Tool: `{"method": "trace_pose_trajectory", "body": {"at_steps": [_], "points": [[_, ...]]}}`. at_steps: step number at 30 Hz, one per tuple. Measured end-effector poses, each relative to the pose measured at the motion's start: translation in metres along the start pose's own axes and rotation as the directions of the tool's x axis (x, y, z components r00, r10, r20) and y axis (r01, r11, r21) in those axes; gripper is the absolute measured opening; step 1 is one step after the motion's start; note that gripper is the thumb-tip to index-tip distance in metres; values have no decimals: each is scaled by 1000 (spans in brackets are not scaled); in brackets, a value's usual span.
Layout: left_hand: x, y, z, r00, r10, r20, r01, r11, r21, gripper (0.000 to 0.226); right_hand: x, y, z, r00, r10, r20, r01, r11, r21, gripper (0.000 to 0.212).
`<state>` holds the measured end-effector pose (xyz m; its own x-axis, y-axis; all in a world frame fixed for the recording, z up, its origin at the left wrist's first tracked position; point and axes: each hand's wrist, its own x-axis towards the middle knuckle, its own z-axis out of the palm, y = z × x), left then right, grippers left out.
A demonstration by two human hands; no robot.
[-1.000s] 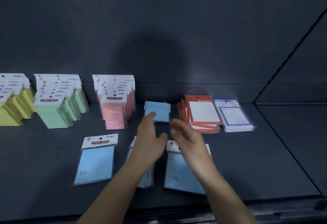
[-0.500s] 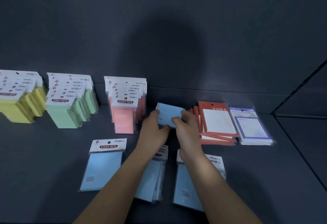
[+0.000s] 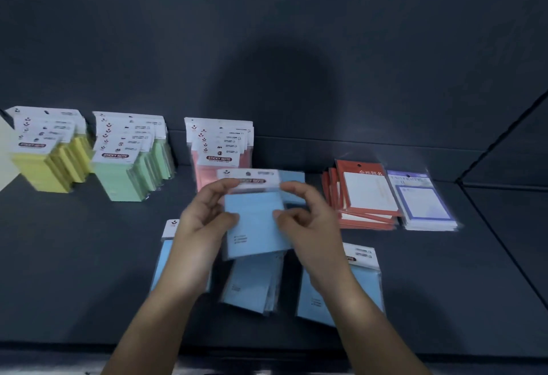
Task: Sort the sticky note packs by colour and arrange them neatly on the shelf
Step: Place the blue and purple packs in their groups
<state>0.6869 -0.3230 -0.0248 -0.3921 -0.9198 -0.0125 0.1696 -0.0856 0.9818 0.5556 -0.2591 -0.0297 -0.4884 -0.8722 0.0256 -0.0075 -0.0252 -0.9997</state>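
Blue in its clear wrapper, the held pack [image 3: 255,226] hung between both hands just above the shelf [image 3: 89,256]. Its white header card was turned away from the person, and its long axis ran near to far, tipped only slightly. The left hand [image 3: 204,223] gripped the left edge, fingers curled up beside the header and thumb pressed on the blue face. The right hand [image 3: 308,223] mirrored it on the right edge, pinching between thumb and curled fingers. The likely slot lay straight beyond the grip and a little to the right, in the strip between the pink row [image 3: 219,149] and the orange-red stack [image 3: 364,194]. Another blue pack [image 3: 293,185] already sat there, though whether it stood or lay flat could not be told, since the held pack covered most of it. The right hand was nearer that spot, so the set-down probably called for a short forward push with the header kept far, to match the rows. The loose blue packs [image 3: 252,285] lay flat on the shelf below the wrists, nearer the person, and looked yet to be placed.
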Motion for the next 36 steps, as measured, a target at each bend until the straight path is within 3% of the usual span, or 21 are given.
{"method": "trace_pose_trajectory", "body": {"at_steps": [3, 8, 12, 15, 21, 23, 26, 28, 30, 33, 36], "points": [[-11, 1, -31, 996, -1, -87, 9, 996, 90, 42, -8, 1, 23, 987, -83, 135, 110, 974, -200, 36], [-20, -13, -78, 992, -50, -120, 80, 960, 267, 34, -18, 10, 69, 974, 0, 227, 111, 874, -473, 37], [-18, -31, -96, 991, -39, -128, 98, 863, 496, 35, -20, 18, 92, 963, 20, 269, 171, 725, -667, 45], [-20, -39, -101, 992, 51, -116, 48, 696, 716, 41, -20, 23, 99, 958, 62, 278, 190, 590, -785, 41], [-25, -36, -96, 993, 1, -115, 98, 519, 849, 45, -23, 30, 106, 956, 21, 292, 254, 434, -864, 33], [-26, -35, -91, 987, 120, -104, 39, 451, 892, 46, -24, 29, 102, 958, -71, 278, 273, 518, -810, 32], [-22, -28, -71, 942, 335, 18, -206, 535, 820, 37, -17, 21, 83, 983, -142, 113, 182, 742, -645, 31], [-14, -21, -48, 961, 260, 93, -255, 702, 665, 33, -5, 19, 62, 997, -66, -39, 34, 837, -546, 32], [-2, -17, -24, 981, 89, 173, -171, 813, 556, 34, 8, 21, 40, 985, 47, -167, -121, 878, -463, 39], [27, -20, 5, 962, -68, 265, -111, 787, 607, 35, 21, 25, 18, 959, 201, -200, -249, 934, -255, 50], [55, -34, 24, 954, -178, 243, -40, 726, 687, 38, 31, 28, 11, 948, 290, -132, -303, 949, -90, 45]]}}
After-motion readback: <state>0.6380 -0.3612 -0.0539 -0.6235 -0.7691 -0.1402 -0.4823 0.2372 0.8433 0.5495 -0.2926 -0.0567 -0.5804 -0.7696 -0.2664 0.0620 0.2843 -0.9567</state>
